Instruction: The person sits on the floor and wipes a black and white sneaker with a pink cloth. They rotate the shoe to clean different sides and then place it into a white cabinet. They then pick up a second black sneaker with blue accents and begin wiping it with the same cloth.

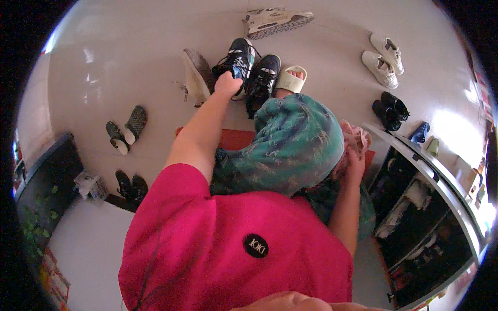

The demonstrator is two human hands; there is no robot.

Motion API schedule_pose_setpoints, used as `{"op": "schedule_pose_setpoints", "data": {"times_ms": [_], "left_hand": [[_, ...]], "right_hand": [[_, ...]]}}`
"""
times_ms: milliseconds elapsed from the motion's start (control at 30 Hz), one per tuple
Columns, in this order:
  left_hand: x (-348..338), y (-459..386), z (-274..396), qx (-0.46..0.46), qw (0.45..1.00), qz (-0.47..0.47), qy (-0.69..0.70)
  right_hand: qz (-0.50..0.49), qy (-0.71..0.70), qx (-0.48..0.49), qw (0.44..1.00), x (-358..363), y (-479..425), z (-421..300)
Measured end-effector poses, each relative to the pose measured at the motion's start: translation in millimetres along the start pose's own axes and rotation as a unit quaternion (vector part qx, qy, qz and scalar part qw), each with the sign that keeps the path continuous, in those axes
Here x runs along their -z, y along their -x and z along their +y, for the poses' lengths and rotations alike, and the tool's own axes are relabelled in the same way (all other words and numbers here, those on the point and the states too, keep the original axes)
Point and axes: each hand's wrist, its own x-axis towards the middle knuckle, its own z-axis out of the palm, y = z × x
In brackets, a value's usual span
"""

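My left hand (228, 84) reaches forward and grips a black-and-white lace-up sneaker (238, 58) at its opening. The matching sneaker (266, 70) stands just to its right. A grey-and-cream shoe (196, 76) lies tipped on its side, left of the gripped sneaker. My right hand (352, 161) is closed on a bunched pink cloth (356, 138) beside my knee, which is covered in green patterned fabric. One foot in a cream slide sandal (292, 79) rests on the floor right of the sneakers.
A beige shoe (274, 21) lies on its side ahead. White sneakers (379, 68), black shoes (389, 110) and a blue shoe (420, 133) are at right. Dark clogs (135, 122) and black shoes (132, 186) sit left. An open cabinet (422, 198) holding footwear stands close on the right.
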Motion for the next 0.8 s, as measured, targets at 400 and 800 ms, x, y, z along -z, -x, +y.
{"op": "schedule_pose_setpoints", "data": {"times_ms": [400,800], "left_hand": [[119,92,-16,-0.081,0.687,-0.083,0.718],[241,199,106,-0.315,0.632,-0.114,0.699]], "right_hand": [[-0.028,0.016,0.09,0.995,-6,3,3],[-0.039,-0.132,0.262,0.955,-42,111,-40]]}}
